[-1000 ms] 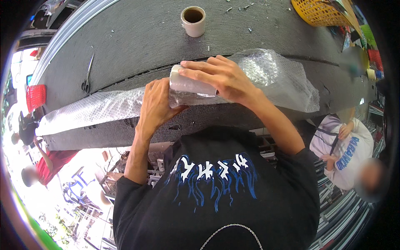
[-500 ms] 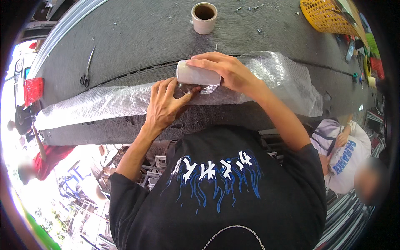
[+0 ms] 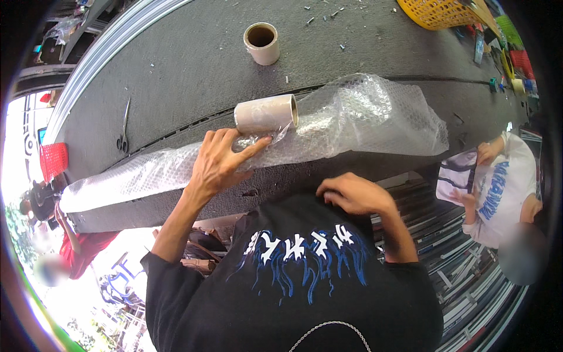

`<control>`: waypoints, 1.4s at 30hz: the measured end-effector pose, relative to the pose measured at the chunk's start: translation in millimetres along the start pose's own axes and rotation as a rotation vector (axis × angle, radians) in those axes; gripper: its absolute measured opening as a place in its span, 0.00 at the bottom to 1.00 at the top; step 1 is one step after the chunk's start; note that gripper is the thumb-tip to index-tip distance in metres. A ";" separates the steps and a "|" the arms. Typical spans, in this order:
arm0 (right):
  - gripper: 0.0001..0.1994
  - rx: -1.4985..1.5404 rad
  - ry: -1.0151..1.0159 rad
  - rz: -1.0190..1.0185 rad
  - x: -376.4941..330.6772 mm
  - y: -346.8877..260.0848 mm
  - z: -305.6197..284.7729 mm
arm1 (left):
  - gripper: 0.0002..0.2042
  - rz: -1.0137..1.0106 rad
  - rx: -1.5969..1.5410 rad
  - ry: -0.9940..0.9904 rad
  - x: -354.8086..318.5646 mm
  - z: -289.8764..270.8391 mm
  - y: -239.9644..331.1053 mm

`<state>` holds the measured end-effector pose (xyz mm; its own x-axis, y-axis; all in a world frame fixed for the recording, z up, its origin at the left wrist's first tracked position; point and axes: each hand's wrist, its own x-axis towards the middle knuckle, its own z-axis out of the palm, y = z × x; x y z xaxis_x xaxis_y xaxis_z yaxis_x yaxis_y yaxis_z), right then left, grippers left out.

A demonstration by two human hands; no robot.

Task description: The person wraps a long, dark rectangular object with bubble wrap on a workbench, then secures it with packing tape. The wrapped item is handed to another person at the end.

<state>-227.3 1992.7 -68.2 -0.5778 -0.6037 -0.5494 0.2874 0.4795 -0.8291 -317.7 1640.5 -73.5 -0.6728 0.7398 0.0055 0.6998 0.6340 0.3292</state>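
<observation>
A long bundle in clear bubble wrap (image 3: 346, 129) lies along the near part of the dark table. My left hand (image 3: 220, 159) grips it left of its middle, fingers bent over the top and thumb reaching along the plastic. Just beyond that thumb, a roll of clear tape (image 3: 261, 114) rests on its side against the bundle, a loose crinkled end at its lower right. Back by my shirt, apart from the table, my right hand (image 3: 355, 193) has loosely curled fingers and nothing visible in them.
A second tape roll (image 3: 265, 54) stands upright beyond the bundle. Scissors (image 3: 124, 126) lie at the left, near a red basket (image 3: 54, 161). A yellow basket (image 3: 431, 14) sits far right. Co-workers are at both sides; the right one (image 3: 498, 188) holds a flat sheet.
My right hand has let go of the tape roll and drawn back toward my shirt. The roll now rests by the bundle. My left hand stays on the bubble wrap.
</observation>
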 end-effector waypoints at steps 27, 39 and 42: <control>0.52 0.453 -1.144 -1.098 230.3 -74.4 -68.3 | 0.49 0.071 -0.150 0.016 -60.9 -74.3 50.0; 0.33 0.466 -0.136 -0.996 179.0 -113.0 -41.0 | 0.46 -0.061 -0.094 0.084 -58.0 -110.2 62.2; 0.30 0.416 0.141 -0.949 185.2 -97.6 -44.3 | 0.47 -0.059 -0.096 0.078 -57.0 -118.3 62.5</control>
<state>-396.2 1862.3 -84.4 -0.7798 -0.5251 0.3410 -0.1061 -0.4259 -0.8985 -264.1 1611.2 58.5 -0.7312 0.6798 0.0557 0.6350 0.6486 0.4196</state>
